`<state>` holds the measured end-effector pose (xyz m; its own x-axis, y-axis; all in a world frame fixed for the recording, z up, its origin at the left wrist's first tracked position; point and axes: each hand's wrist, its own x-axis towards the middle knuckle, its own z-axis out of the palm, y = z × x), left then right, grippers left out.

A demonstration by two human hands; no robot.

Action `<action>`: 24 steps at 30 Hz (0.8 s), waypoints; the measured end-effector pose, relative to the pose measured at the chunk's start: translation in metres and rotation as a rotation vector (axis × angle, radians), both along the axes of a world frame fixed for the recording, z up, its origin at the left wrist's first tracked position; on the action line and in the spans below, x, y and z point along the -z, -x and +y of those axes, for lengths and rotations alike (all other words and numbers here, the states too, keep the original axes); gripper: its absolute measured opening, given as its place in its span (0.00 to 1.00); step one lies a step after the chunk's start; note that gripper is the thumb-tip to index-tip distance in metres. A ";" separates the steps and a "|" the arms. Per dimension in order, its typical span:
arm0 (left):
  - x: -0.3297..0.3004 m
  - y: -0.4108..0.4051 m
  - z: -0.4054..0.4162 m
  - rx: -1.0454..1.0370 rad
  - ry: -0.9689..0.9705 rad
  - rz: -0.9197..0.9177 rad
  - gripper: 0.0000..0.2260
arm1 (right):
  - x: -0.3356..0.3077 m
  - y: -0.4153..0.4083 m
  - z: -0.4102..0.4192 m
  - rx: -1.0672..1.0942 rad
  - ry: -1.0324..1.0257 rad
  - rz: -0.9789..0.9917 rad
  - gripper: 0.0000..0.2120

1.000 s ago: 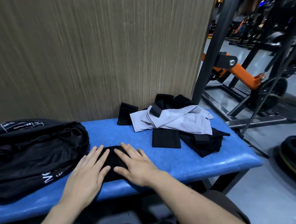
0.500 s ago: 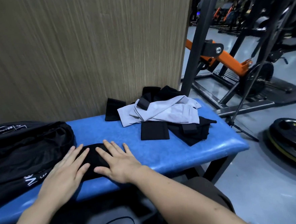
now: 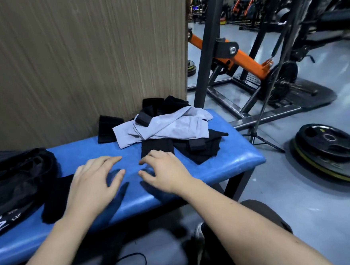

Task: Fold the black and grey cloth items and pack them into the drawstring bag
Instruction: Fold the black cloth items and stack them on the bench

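Hovering over blue bench (image 3: 224, 166): left hand (image 3: 92, 181) and right hand (image 3: 164, 171), fingers loosely spread, grasping nothing. Folded black cloth (image 3: 56, 199) beside drawstring bag (image 3: 16, 180). Grey cloth (image 3: 169, 126) atop black pile (image 3: 200, 149), item count unclear.

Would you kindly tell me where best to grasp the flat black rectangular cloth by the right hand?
Probably pinch the flat black rectangular cloth at its near edge, coming from the front: it lies flat, and the grey garment overlaps its far end.
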<state>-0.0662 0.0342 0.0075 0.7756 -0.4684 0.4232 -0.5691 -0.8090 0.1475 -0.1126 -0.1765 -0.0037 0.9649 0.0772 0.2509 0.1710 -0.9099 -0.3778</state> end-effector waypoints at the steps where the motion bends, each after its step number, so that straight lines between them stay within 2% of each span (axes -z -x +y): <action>1: 0.001 0.000 -0.014 0.020 -0.010 0.013 0.22 | 0.000 0.004 -0.012 0.025 -0.001 -0.006 0.18; 6: 0.008 0.004 -0.082 0.139 0.003 0.038 0.19 | 0.003 0.028 -0.065 0.157 -0.032 -0.031 0.26; 11: 0.014 0.007 -0.138 0.233 0.028 0.046 0.19 | 0.004 0.044 -0.110 0.259 -0.056 -0.057 0.17; 15: 0.020 0.006 -0.172 0.266 0.004 0.052 0.20 | 0.005 0.051 -0.137 0.327 -0.086 -0.075 0.22; 22: 0.033 0.006 -0.219 0.392 0.081 0.047 0.14 | 0.014 0.049 -0.190 0.470 -0.185 -0.213 0.15; 24: 0.036 0.006 -0.229 0.447 0.086 0.043 0.12 | 0.018 0.043 -0.203 0.520 -0.140 -0.212 0.20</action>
<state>-0.0725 -0.1947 -0.0290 0.5227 -0.7259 0.4472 -0.8516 -0.4690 0.2341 -0.1557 -0.3793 -0.0221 0.7948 -0.4412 0.4167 -0.1999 -0.8387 -0.5066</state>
